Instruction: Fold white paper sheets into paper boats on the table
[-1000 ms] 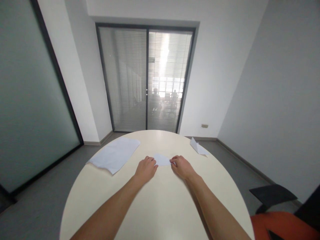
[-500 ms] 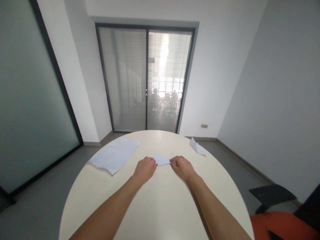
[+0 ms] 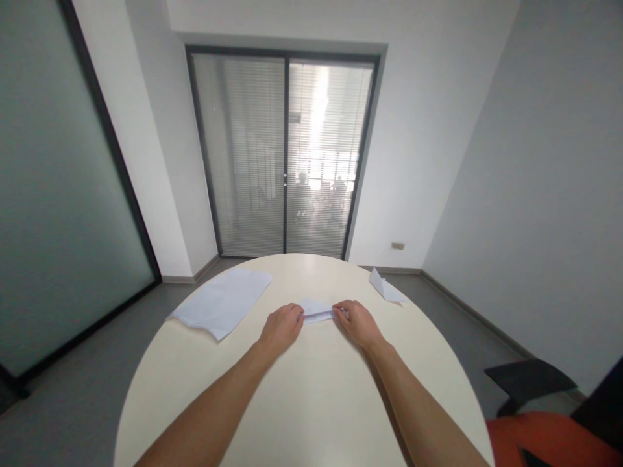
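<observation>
Between my two hands, at the middle of the round table (image 3: pixel 311 389), is a small folded sheet of white paper (image 3: pixel 317 316). Its front edge is turned up in a narrow strip, with a crease running across. My left hand (image 3: pixel 282 327) pinches the paper's left end between thumb and fingers. At the right end, my right hand (image 3: pixel 356 323) grips it the same way, fingers closed. Both ends of the paper are hidden under my fingers.
A larger white sheet (image 3: pixel 224 299) lies flat on the table's left side. A folded paper shape (image 3: pixel 384 287) sits near the far right edge. An orange chair (image 3: pixel 549 438) with a black armrest (image 3: pixel 530 376) stands at the right.
The paper's front edge has come up, and a folded strip now shows along it. My right hand has shifted up very slightly; both hands keep hold of the paper.
</observation>
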